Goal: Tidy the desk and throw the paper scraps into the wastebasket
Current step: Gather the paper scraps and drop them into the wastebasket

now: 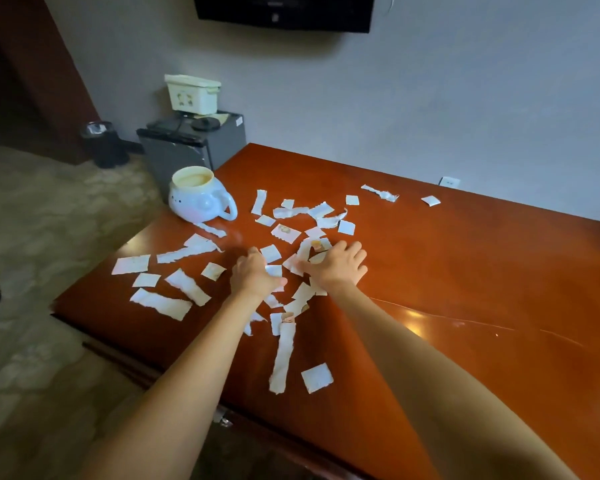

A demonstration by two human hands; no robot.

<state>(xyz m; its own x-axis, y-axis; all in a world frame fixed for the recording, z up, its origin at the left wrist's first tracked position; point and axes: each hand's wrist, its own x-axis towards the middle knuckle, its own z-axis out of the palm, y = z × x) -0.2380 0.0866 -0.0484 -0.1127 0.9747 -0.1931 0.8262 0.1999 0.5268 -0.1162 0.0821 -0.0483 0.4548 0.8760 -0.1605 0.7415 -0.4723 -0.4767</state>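
Reaching across the desk [465, 271], both hands lay among torn paper scraps [186, 287] scattered over its left half. The right hand [336, 266] pressed flat on some scraps, its fingers [355, 248] spread. The left hand [253, 275] had its fingers curled under and hidden, so I could not tell whether they pinched anything. A white mug-shaped pot [198, 199] stood at the desk's far left corner.

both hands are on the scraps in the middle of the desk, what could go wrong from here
1. The left hand and right hand cover only the middle cluster. A wide sweep might push the edge scraps, lying near the left side of the desk, onto the floor.
2. The white mug-shaped pot stands close to the desk's corner, so a nudge could knock it off.
3. The far scraps lie apart from the rest and could be missed.
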